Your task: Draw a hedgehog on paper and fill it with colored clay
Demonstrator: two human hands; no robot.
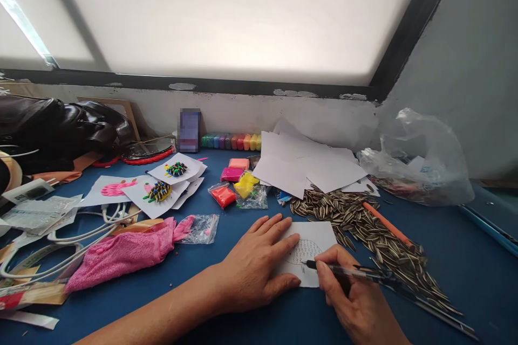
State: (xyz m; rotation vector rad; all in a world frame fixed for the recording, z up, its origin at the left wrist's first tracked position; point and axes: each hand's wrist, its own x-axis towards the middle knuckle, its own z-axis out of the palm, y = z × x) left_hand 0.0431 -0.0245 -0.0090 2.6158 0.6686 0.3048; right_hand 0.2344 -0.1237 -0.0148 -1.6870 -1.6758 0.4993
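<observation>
A small white sheet of paper (319, 233) lies on the blue table in front of me, bearing a rounded outline drawn in black and filled with short wavy marks. My left hand (259, 259) rests flat on its left side, fingers spread, covering that edge. Pinched in my right hand (352, 294) is a black pen (335, 268), its tip at the lower part of the drawing. Just beyond the paper spreads a heap of striped sunflower seeds (356, 221), with an orange stick (386, 223) lying across it.
Paper sheets (299, 159) and a plastic bag (424, 156) are at the back. Clay packets (222, 194) sit left of centre. Cards with seed-covered clay figures (159, 191), a pink cloth (125, 256) and white cables (73, 237) occupy the left. Near the right edge lies a silvery pen-like stick (445, 315).
</observation>
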